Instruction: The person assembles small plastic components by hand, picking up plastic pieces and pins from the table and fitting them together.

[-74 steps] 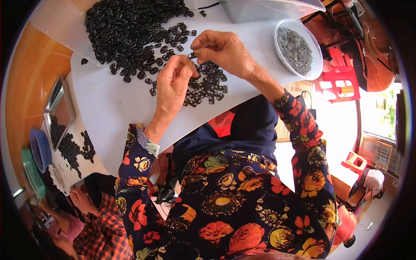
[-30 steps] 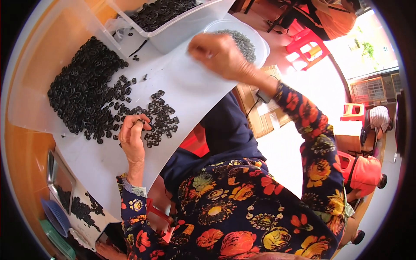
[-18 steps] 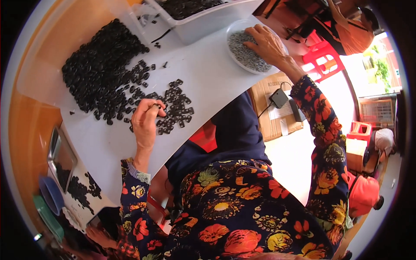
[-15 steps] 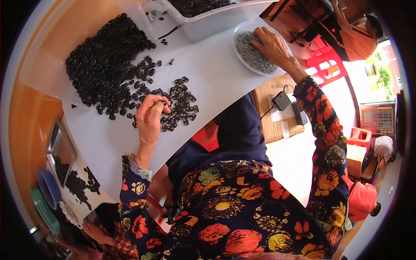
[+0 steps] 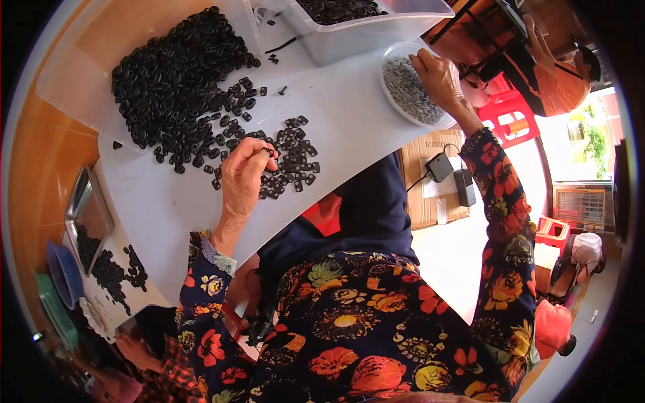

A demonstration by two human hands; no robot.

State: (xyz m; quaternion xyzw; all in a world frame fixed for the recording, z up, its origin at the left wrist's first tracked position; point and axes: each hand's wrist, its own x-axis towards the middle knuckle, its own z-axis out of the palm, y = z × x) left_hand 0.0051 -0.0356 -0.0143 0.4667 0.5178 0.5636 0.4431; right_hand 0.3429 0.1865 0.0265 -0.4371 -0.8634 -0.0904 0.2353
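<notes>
My left hand (image 5: 243,176) pinches a small black plastic piece (image 5: 267,152) between thumb and fingers, just above the white table (image 5: 349,101). Beneath and beside it lies a loose scatter of flat black plastic pieces with holes (image 5: 295,151). Over the near side of a round clear tub (image 5: 388,80) of small grey metal screws (image 5: 408,86), my right hand (image 5: 442,84) holds its fingertips together. Whatever they grip is too small to make out. Farther left, a large heap of black oval pieces (image 5: 178,87) spills from a clear plastic bin.
Another clear bin (image 5: 363,33) of black parts stands at the far edge. To the left are a metal tray (image 5: 91,218), a blue basket (image 5: 65,275) and another person's hand (image 5: 138,352). A cardboard box (image 5: 423,201) with black adapters and a red stool (image 5: 510,117) are at right.
My right hand has risen out of the screws, its fingertips now drawn together above the tub. The left hand keeps its pinch on the black piece. The whole view has shifted slightly.
</notes>
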